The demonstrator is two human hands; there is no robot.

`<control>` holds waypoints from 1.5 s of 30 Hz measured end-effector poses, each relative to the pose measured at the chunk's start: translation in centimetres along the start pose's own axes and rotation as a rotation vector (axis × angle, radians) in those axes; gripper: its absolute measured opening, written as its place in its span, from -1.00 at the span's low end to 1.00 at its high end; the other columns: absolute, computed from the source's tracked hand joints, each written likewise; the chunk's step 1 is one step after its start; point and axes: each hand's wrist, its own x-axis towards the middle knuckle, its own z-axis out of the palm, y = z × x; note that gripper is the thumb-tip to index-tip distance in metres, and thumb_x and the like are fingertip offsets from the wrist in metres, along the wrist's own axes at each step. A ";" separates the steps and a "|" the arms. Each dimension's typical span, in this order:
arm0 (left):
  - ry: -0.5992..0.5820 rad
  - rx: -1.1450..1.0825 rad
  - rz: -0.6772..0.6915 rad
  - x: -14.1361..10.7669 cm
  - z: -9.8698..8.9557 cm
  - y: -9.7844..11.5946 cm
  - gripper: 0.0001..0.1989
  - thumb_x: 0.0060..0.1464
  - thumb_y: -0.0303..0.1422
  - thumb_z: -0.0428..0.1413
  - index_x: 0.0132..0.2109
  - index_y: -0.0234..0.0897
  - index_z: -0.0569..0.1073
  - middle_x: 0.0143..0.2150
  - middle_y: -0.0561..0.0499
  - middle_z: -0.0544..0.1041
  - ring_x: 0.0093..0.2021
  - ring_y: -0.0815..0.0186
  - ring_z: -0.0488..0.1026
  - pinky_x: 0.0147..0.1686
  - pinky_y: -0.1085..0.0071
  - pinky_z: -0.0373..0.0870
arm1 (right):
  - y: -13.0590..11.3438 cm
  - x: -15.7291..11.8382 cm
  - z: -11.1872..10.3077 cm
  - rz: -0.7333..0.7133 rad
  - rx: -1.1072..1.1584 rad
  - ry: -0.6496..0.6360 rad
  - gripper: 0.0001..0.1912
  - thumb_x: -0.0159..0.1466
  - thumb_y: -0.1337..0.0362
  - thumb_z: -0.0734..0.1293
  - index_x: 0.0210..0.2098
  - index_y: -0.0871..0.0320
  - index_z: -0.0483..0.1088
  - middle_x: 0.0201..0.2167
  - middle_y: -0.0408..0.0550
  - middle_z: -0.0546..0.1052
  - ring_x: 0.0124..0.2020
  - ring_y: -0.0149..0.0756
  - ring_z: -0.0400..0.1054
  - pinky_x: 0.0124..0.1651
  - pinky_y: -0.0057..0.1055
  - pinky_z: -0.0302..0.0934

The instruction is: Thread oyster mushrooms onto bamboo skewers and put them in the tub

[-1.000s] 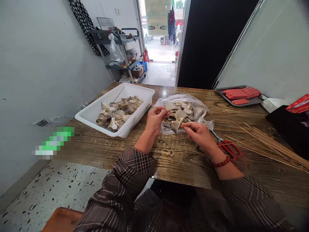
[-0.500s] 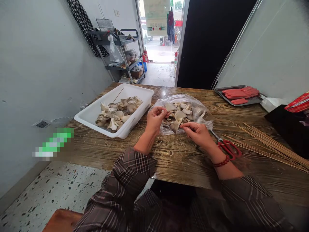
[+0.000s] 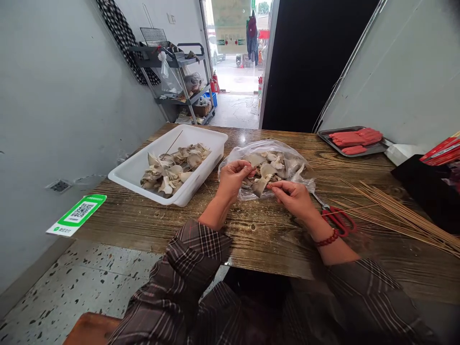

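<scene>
My left hand (image 3: pixel 232 181) is closed in a pinch at the left of a clear plastic bag (image 3: pixel 305 182), its fingertips on an oyster mushroom piece (image 3: pixel 256 159). Just right of it, my right hand (image 3: pixel 293 195) also pinches, thumb against fingers, on what looks like the end of a thin bamboo skewer (image 3: pixel 270 186). Against those fingertips lies a grey-capped oyster mushroom (image 3: pixel 260 188); whether the skewer pierces it I cannot make out. More torn mushrooms (image 3: pixel 275 160) fill the open bag beneath and behind both hands.
Left stands a white plastic tub (image 3: pixel 194 184) with mushrooms and a skewer. Red-handled scissors (image 3: pixel 339 220) and a spread of bamboo skewers (image 3: pixel 402 215) lie right. Behind are a dark tray (image 3: pixel 325 136) of pink sticks and a black box (image 3: pixel 420 187). A QR card (image 3: pixel 77 214) sits left.
The view has shifted very slightly. Both hands keep nearly the same pinched pose over the bag, and the mushroom pieces between them have barely moved.
</scene>
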 end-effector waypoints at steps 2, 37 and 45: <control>-0.028 0.048 -0.002 -0.3 0.3 -0.2 -0.77 -0.20 -0.32 0.36 -0.41 -0.33 0.51 -0.46 0.03 0.55 -0.45 0.41 0.47 -0.36 0.48 0.40 | 0.1 0.1 0.1 -0.002 0.015 0.006 -0.64 0.22 0.09 0.28 -0.26 0.25 0.57 -0.68 -0.19 0.35 -0.64 -0.45 0.13 -0.55 -0.48 0.00; -0.160 -0.132 -0.183 -0.7 1.1 -0.8 -0.67 -0.22 -0.27 0.39 -0.29 -0.33 0.54 -0.38 0.02 0.58 -0.42 0.44 0.46 -0.39 0.53 0.36 | 1.3 0.5 0.8 -0.135 -0.153 0.072 -0.64 0.29 0.12 0.21 -0.21 0.18 0.57 -0.58 -0.09 0.48 -0.47 -0.28 0.36 -0.41 -0.41 0.16; 0.034 0.059 -0.012 0.8 -0.8 -0.1 -0.74 -0.02 -0.29 0.27 -0.18 -0.34 0.52 -0.28 -0.07 0.61 -0.35 0.37 0.52 -0.23 0.40 0.42 | 0.7 0.6 -1.9 -0.097 -0.056 0.320 -0.61 0.27 0.08 0.26 -0.16 0.23 0.57 -0.65 -0.17 0.38 -0.59 -0.39 0.21 -0.46 -0.43 0.12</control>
